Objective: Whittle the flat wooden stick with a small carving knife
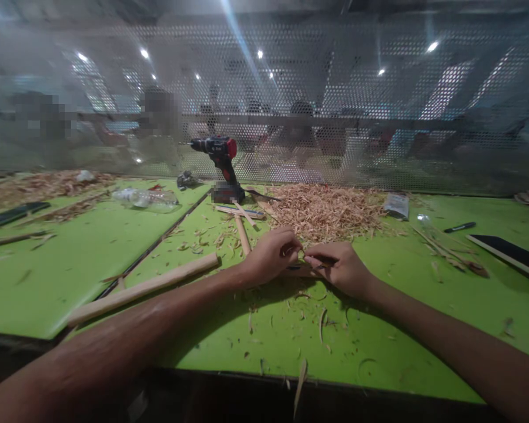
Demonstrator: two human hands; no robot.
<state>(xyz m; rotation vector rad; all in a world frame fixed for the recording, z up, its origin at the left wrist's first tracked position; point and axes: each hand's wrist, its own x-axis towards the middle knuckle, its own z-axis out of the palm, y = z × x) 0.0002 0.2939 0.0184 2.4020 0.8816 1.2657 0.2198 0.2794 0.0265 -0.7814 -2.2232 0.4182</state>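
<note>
Close together over the green tabletop [229, 329], my two hands meet fingertip to fingertip. The fingers of my left hand [271, 257] are curled in a pinch, and what they hold is too small to name. My right hand [344, 267] is also closed in a pinch, with a thin dark thing just showing at its fingers. Beneath the hands lies a flat wooden piece [303, 271], partly hidden by them. A wooden stick [242, 236] lies just beyond my left hand, and a heap of wood shavings [330, 211] spreads behind both hands.
A cordless drill [220, 167] stands upright at the back, before a perforated screen [357, 141]. A long wooden rod [145, 288] lies left of my forearm. A plastic bottle [147, 198] lies farther left; a pen [459, 227] and dark flat board [511, 255] lie right.
</note>
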